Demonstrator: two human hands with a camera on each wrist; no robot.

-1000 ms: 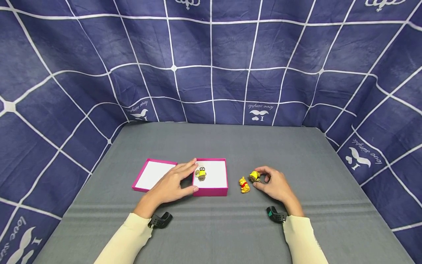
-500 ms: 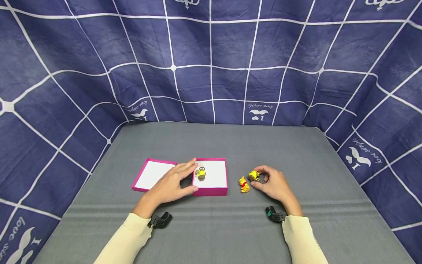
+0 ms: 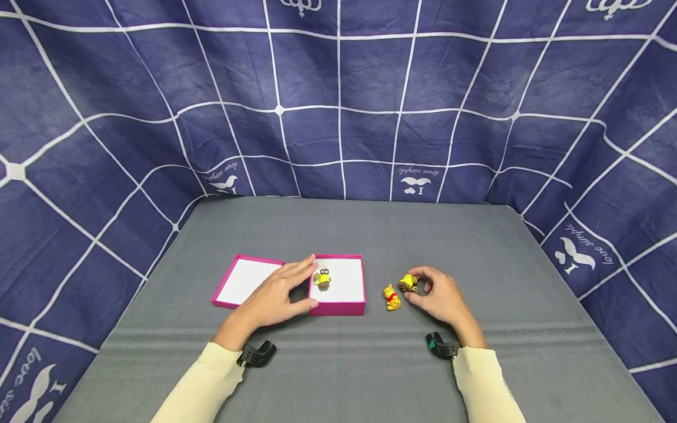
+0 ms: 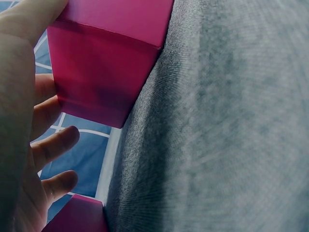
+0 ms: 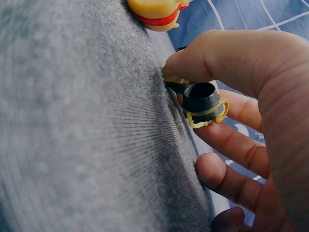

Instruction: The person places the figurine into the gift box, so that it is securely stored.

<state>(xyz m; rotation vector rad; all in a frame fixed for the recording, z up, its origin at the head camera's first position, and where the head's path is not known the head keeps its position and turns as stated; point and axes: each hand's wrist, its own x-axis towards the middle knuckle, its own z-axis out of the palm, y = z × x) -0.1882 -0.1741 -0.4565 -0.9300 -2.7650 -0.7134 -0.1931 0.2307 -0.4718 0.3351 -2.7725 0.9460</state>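
In the head view the left hand (image 3: 275, 296) rests against the left side of an open pink box (image 3: 337, 308), thumb at its near corner and fingers along the wall. Inside, toward the left, lies a yellow and brown figure with goggles (image 3: 323, 280). The left wrist view shows the hand touching the pink box (image 4: 96, 72). My right hand (image 3: 440, 296) pinches a second yellow and brown figure (image 3: 408, 283) low at the cloth. Its black and yellow part (image 5: 202, 100) shows between thumb and fingers in the right wrist view.
A yellow bear figure with a red band (image 3: 392, 297) lies just left of the right hand's figure. The pink lid with white inside (image 3: 248, 281) lies left of the box, partly behind the left hand. A blue curtain (image 3: 370, 135) stands around the grey table (image 3: 344, 376).
The right thumb has shifted slightly left around the figure, which stays in nearly the same place. The left hand and the box have not visibly moved.
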